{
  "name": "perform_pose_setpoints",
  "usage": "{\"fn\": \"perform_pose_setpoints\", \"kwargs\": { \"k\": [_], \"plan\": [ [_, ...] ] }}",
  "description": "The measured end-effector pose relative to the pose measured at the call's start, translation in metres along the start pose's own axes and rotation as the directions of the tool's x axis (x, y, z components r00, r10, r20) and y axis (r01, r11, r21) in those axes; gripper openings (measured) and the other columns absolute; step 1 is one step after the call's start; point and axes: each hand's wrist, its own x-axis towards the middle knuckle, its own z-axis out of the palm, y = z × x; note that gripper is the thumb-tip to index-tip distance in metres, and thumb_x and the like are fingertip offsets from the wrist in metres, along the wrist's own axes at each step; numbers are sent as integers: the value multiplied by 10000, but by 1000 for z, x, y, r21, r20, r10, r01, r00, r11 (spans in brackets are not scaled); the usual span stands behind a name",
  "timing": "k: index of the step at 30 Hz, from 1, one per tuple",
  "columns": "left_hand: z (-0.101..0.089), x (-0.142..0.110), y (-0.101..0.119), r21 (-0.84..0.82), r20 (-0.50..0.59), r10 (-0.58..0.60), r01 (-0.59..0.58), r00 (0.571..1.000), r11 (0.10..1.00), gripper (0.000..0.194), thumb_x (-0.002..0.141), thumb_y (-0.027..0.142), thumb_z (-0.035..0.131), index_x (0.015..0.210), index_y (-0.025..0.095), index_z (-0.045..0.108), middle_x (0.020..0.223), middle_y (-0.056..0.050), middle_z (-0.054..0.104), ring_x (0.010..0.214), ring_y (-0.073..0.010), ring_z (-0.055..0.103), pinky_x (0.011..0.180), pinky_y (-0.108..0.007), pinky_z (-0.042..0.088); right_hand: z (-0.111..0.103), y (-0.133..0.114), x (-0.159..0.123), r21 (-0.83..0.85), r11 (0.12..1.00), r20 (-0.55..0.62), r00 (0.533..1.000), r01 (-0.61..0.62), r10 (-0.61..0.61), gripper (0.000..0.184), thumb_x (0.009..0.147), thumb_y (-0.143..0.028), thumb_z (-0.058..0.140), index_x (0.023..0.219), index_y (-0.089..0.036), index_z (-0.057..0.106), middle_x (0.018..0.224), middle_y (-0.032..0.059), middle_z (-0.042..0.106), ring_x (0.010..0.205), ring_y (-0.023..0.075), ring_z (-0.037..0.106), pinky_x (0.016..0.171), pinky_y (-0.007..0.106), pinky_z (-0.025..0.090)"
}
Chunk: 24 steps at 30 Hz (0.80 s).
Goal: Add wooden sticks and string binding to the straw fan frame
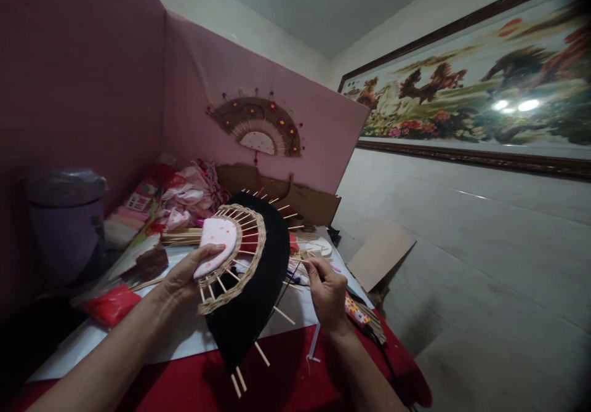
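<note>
My left hand (191, 270) grips a handmade fan by its pale pink, red-spotted half-round base (217, 239), thumb on top. Thin wooden sticks (248, 222) spread out from this base, edged with braided twine (258, 249). Beyond the twine lies a wide black band (261, 301), with stick ends poking past its outer rim. At the fan's right edge, my right hand (324, 286) is closed in a pinch. A thin dark strand (292, 276) seems to run from the black band toward these fingers; what exactly they hold is too small to make out.
A finished fan (263, 125) hangs on the pink panel (318, 129) behind. Pink cloth (189, 193), a red packet (112, 305) and loose sticks (184, 236) lie around the white-and-red table. A lidded bin (67, 227) stands left; a cardboard sheet (381, 253) leans against the right wall.
</note>
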Motion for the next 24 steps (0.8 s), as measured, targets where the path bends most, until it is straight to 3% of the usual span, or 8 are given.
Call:
{"fn": "perform_pose_setpoints", "kwargs": {
  "k": [5, 12, 17, 20, 24],
  "plan": [
    [0, -1, 0, -65, -29, -26, 24, 999, 998, 210, 712, 79, 543, 907, 51, 617, 623, -126, 689, 494, -222, 642, 477, -304, 544, 0, 1, -1, -23, 1000, 8, 1000, 8, -8, 197, 838, -304, 486, 816, -186, 642, 717, 27, 636, 631, 139, 543, 577, 231, 383],
    [-1, 2, 0, 12, -19, 19, -19, 1000, 1000, 104, 692, 55, 570, 780, 36, 621, 622, -158, 684, 502, -215, 645, 502, -280, 547, -1, 3, -4, -54, 998, -7, 1000, -14, 14, 205, 842, -312, 484, 784, -182, 630, 636, 8, 596, 566, 125, 511, 552, 224, 356],
    [0, 0, -1, -21, -48, -25, 24, 999, 999, 158, 704, 63, 550, 844, 46, 623, 602, -131, 684, 480, -215, 639, 464, -277, 539, -4, 6, 1, -62, 998, -35, 999, -17, 15, 208, 840, -324, 489, 771, -177, 620, 648, 11, 604, 588, 128, 523, 567, 225, 365],
    [-2, 1, -2, -25, -48, -40, 38, 998, 999, 184, 711, 68, 544, 875, 49, 625, 624, -132, 689, 506, -223, 649, 483, -286, 547, -9, 6, 8, -44, 999, -14, 999, 30, -30, 202, 849, -311, 480, 792, -179, 623, 711, 28, 637, 636, 136, 560, 594, 227, 387],
    [-1, 1, -2, 17, -52, -33, 34, 998, 999, 177, 706, 33, 537, 858, 41, 626, 623, -147, 688, 499, -223, 648, 490, -290, 551, -17, 3, 16, -46, 986, 98, 983, 159, -154, 180, 853, -283, 475, 839, -195, 631, 773, 43, 655, 701, 151, 585, 644, 241, 405]
  ]
}}
